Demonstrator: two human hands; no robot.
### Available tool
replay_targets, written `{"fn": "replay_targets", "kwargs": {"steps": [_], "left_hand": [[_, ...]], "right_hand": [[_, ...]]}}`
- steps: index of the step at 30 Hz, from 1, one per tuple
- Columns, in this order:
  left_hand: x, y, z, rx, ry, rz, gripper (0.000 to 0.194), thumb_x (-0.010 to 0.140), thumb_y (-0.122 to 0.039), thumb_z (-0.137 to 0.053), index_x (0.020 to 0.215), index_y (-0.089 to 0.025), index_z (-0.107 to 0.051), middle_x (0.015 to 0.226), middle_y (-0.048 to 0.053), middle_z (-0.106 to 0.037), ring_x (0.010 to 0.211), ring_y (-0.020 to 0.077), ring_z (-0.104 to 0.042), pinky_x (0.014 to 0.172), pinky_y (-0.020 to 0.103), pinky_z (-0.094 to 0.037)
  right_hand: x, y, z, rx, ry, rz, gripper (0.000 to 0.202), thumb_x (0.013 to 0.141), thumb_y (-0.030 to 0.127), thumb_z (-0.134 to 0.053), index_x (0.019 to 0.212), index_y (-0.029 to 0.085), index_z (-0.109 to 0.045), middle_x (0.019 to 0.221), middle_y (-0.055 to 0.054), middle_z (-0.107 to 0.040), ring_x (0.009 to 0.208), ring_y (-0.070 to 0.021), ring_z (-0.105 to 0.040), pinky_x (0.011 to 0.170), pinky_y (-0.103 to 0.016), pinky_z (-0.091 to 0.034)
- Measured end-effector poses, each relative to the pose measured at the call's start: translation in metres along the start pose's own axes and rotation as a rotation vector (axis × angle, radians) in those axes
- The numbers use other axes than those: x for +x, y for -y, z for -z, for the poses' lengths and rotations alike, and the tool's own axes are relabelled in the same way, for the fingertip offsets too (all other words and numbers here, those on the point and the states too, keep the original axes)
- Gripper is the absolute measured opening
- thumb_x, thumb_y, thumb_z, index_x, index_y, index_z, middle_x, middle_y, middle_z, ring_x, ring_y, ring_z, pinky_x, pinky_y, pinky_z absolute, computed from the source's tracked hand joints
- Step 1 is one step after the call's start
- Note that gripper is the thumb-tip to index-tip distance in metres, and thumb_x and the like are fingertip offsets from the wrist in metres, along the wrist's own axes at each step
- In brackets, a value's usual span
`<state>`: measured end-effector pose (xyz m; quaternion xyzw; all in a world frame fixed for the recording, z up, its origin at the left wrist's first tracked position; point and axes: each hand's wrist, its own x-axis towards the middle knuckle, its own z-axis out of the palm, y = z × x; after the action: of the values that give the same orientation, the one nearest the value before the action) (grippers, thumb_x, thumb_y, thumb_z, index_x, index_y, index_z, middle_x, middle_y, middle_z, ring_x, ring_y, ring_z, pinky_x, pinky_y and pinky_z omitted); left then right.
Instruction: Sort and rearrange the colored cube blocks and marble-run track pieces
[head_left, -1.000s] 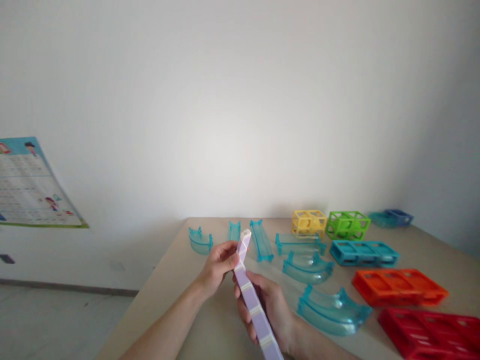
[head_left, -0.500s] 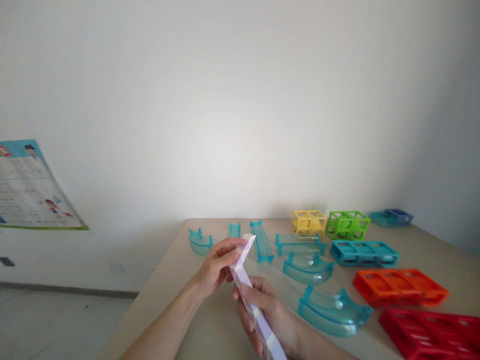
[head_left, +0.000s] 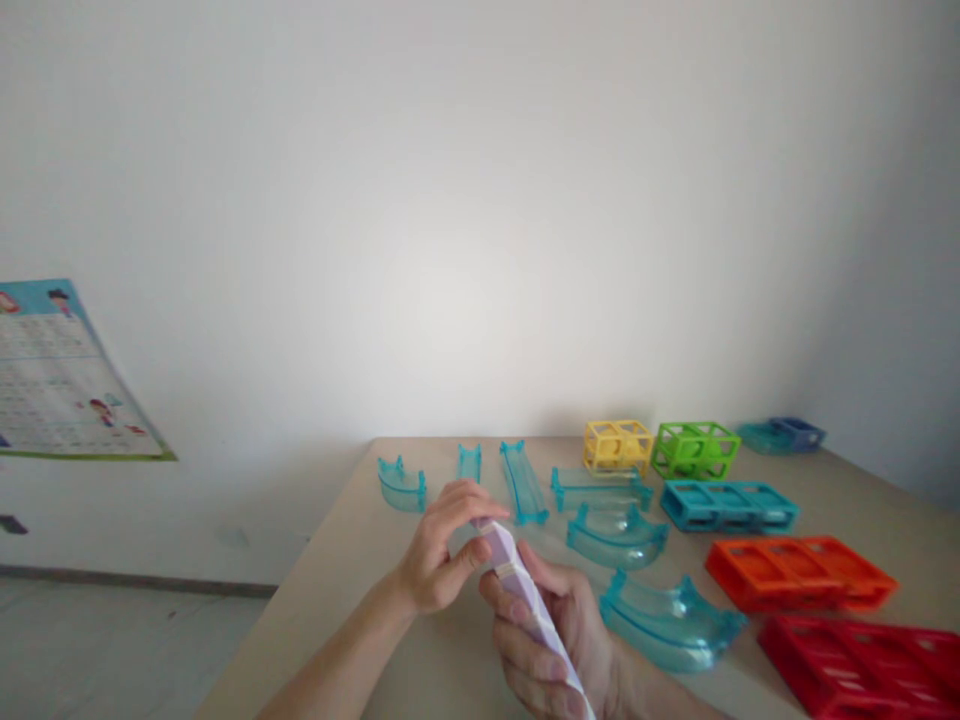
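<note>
A long lavender-and-white twisty snake puzzle, made of jointed segments, is held up above the near part of the table. My right hand is closed around its lower length, fingers wrapped across the front. At the upper end, my left hand has its fingers over the top and its thumb against the side, holding that end. Part of the top segment is hidden under the left fingers. Just right of my right hand lies a clear blue curved track piece.
More clear blue track pieces lie across the table, including a curved one and a straight one. Yellow, green, teal, orange and red frame blocks line the right. A wall stands behind.
The bent top segment of the snake puzzle has folded down under my left fingers. My right hand has shifted right and now wraps the puzzle with more fingers.
</note>
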<state>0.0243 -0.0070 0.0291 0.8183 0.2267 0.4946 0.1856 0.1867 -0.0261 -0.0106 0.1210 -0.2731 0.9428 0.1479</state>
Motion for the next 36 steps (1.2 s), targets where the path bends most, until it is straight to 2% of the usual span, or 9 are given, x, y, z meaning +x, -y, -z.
{"fn": "replay_targets", "kwargs": {"steps": [3, 6, 12, 15, 18, 21, 24, 30, 36], "left_hand": [[-0.001, -0.001, 0.002, 0.134, 0.066, -0.083, 0.036, 0.093, -0.036, -0.041, 0.118, -0.018, -0.06, 0.099, 0.011, -0.063, 0.094, 0.0222, -0.056, 0.088, 0.037, -0.042], [-0.001, -0.001, 0.004, 0.184, 0.116, -0.107, 0.032, 0.094, -0.03, -0.04, 0.117, -0.019, -0.059, 0.098, 0.01, -0.064, 0.089, 0.0198, -0.058, 0.082, 0.032, -0.044], [-0.001, 0.0, 0.004, 0.237, 0.156, -0.015, 0.027, 0.093, -0.03, -0.04, 0.106, -0.018, -0.06, 0.087, 0.008, -0.065, 0.076, 0.0176, -0.059, 0.07, 0.027, -0.044], [0.0, -0.002, 0.0, 0.168, 0.171, 0.171, 0.026, 0.093, -0.033, -0.042, 0.101, -0.017, -0.06, 0.079, 0.007, -0.067, 0.064, 0.0155, -0.062, 0.063, 0.025, -0.046], [0.001, -0.004, -0.005, -0.088, 0.184, 0.496, 0.03, 0.092, -0.042, -0.042, 0.097, -0.017, -0.058, 0.065, 0.004, -0.067, 0.045, 0.0135, -0.059, 0.045, 0.021, -0.044], [0.002, -0.001, -0.004, -0.357, 0.189, 0.683, 0.031, 0.087, -0.047, -0.05, 0.091, -0.017, -0.057, 0.062, 0.004, -0.068, 0.046, 0.0162, -0.061, 0.041, 0.023, -0.047], [0.003, 0.003, 0.0, -0.48, 0.217, 0.754, 0.031, 0.083, -0.047, -0.057, 0.087, -0.016, -0.057, 0.063, 0.005, -0.069, 0.046, 0.0166, -0.061, 0.041, 0.025, -0.049], [0.002, 0.005, -0.002, -0.487, 0.211, 0.806, 0.036, 0.082, -0.048, -0.056, 0.092, -0.015, -0.062, 0.061, 0.005, -0.067, 0.038, 0.0134, -0.055, 0.033, 0.022, -0.045], [0.003, 0.01, -0.013, -0.668, 0.167, 0.965, 0.04, 0.08, -0.05, -0.055, 0.08, -0.011, -0.062, 0.048, 0.004, -0.061, 0.03, 0.0148, -0.053, 0.025, 0.018, -0.035]], "right_hand": [[0.001, -0.002, 0.009, 0.041, 0.064, 0.05, 0.051, 0.092, 0.06, -0.019, 0.074, 0.02, -0.046, 0.046, 0.002, -0.055, 0.026, -0.0113, -0.045, 0.028, -0.024, -0.046], [0.001, -0.004, 0.012, 0.048, 0.059, 0.08, 0.049, 0.093, 0.055, -0.021, 0.076, 0.019, -0.049, 0.047, 0.002, -0.054, 0.027, -0.0106, -0.046, 0.03, -0.023, -0.048], [0.0, -0.002, 0.005, -0.019, -0.098, 0.135, 0.047, 0.093, 0.056, -0.027, 0.072, 0.019, -0.049, 0.043, 0.004, -0.048, 0.025, -0.0091, -0.039, 0.029, -0.022, -0.047], [0.001, -0.002, 0.002, -0.082, -0.275, 0.194, 0.044, 0.09, 0.056, -0.034, 0.071, 0.019, -0.048, 0.042, 0.005, -0.046, 0.024, -0.0086, -0.036, 0.028, -0.021, -0.044], [0.005, -0.003, -0.001, -0.176, -0.495, 0.264, 0.046, 0.09, 0.057, -0.034, 0.071, 0.019, -0.048, 0.041, 0.005, -0.046, 0.023, -0.0081, -0.035, 0.024, -0.019, -0.039], [0.009, -0.005, -0.004, -0.267, -0.641, 0.278, 0.047, 0.09, 0.058, -0.033, 0.069, 0.018, -0.048, 0.039, 0.005, -0.045, 0.022, -0.0079, -0.036, 0.021, -0.017, -0.036], [0.011, -0.006, -0.006, -0.332, -0.703, 0.239, 0.046, 0.087, 0.061, -0.038, 0.07, 0.019, -0.048, 0.038, 0.006, -0.044, 0.023, -0.008, -0.037, 0.022, -0.017, -0.036], [0.013, -0.005, -0.004, -0.429, -0.822, 0.192, 0.05, 0.081, 0.067, -0.041, 0.07, 0.019, -0.047, 0.039, 0.006, -0.045, 0.024, -0.0092, -0.04, 0.022, -0.018, -0.036], [0.014, -0.007, -0.001, -0.724, -0.963, 0.29, 0.055, 0.08, 0.069, -0.042, 0.063, 0.017, -0.048, 0.038, 0.004, -0.046, 0.024, -0.0105, -0.042, 0.023, -0.019, -0.032]]}}
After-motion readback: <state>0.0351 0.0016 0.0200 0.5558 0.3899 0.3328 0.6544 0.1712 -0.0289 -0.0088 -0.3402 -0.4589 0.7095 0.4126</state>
